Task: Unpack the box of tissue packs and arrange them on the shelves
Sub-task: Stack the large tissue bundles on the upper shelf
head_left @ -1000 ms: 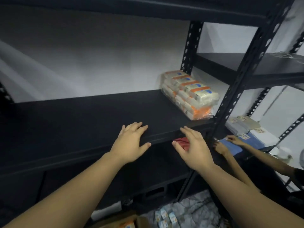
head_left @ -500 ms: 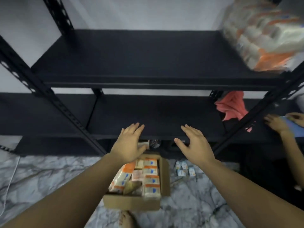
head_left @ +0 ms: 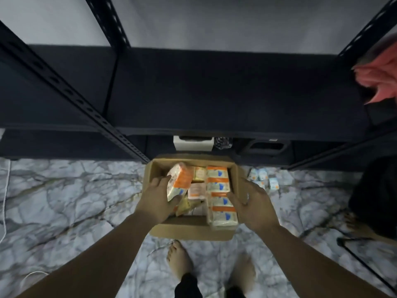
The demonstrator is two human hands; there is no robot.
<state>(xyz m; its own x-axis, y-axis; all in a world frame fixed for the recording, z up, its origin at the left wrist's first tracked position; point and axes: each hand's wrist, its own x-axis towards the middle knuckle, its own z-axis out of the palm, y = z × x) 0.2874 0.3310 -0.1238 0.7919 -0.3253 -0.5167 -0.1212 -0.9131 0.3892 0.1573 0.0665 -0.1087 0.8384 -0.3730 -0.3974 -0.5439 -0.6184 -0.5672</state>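
A: What has changed in the last second?

B: A second ago both hands were flat at the front edge of an upper shelf, beside a wrapped bundle of tissue packs standing at its right end; half a second ago the view had swung down and the hands hovered spread above the cardboard box; now they are down in it.

A: And for the task?

B: I read it as one bundle shelved and the next fetch begun; the box (head_left: 191,230) on the marble floor (head_left: 64,190) is far from empty, so a good deal of unpacking is left.

A: Where do the packs lie against the hands?

B: The left hand (head_left: 156,197) has its fingers round the left side of a tilted tissue bundle (head_left: 179,182) in the box's left half, thumb under its near end; it holds it, though I judge it not yet lifted clear. The right hand (head_left: 254,206) is spread wide, fingers relaxed, just touching the right-hand row of packs (head_left: 220,195), which lies flat along the box's right wall; it grips nothing.

A: And the shelves?

B: The lower shelf (head_left: 214,93) lies just beyond the box; a pink cloth (head_left: 380,76) hangs at its right; a few loose small packs (head_left: 263,179) lie on the floor right of the box.
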